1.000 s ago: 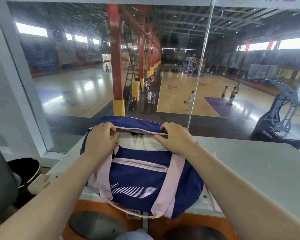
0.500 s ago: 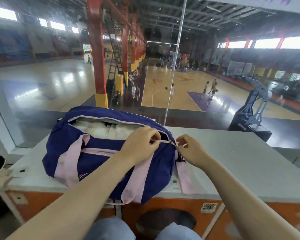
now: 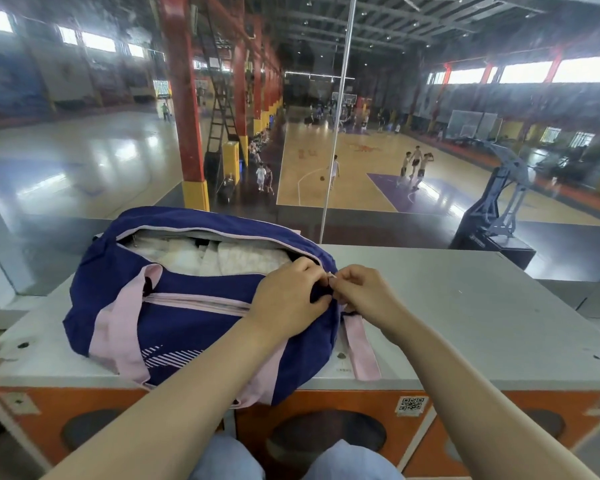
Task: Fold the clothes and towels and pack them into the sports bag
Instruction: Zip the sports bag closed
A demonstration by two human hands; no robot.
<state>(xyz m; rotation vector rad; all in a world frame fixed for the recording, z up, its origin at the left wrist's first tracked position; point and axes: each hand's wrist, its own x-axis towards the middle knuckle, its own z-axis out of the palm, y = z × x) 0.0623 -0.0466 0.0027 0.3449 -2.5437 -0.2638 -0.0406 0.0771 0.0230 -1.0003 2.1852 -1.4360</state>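
Head view: bag [image 3: 194,306] mid-frame on the surface [image 3: 465,323] — my left hand [image 3: 288,303] grips its end, right hand [image 3: 364,292] pinches the zip pull; bulging towels [image 3: 222,258] could snag the zip.

One sports bag [image 3: 201,299] sits on one grey counter [image 3: 465,323]. Two hands meet at the bag's right end: one left hand [image 3: 288,303] and one right hand [image 3: 364,296]. Inside the bag's open top lie white folded cloths [image 3: 222,258], perhaps three, though the folds run together. Two pink straps [image 3: 118,327] cross the bag's near side, and a third hangs off its right end. One QR sticker [image 3: 411,404] is below the bag on the counter's front.
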